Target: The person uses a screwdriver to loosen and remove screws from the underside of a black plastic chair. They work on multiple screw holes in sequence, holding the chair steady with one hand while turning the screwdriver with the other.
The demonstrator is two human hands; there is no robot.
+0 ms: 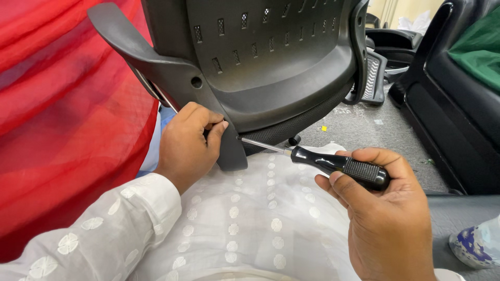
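Head view looks down on an upturned black office chair [271, 57] leaning over the person's lap, which is covered by a white embroidered garment [260, 218]. The right hand [385, 218] has its grip closed around the black ribbed handle of a screwdriver [338, 165], whose thin metal shaft runs up and left to meet the chair just under the seat shell, beside the lower end of the armrest bracket [208, 104]. The left hand [187, 145] has its grip curled shut around that bracket's lower end, thumb pressed on its edge, very near the screwdriver tip. The screw itself is too small to make out. Judging from this, the tip could slip off the fastener, because the shaft meets the chair at a slant, not square on; with the left thumb so near, a slip might jab it or scrape the plastic. The chair, only propped on the lap, could also shift under pressure. Red fabric [62, 114] hangs along the left; another dark chair [453, 104] stands on the grey floor [359, 125] at right.
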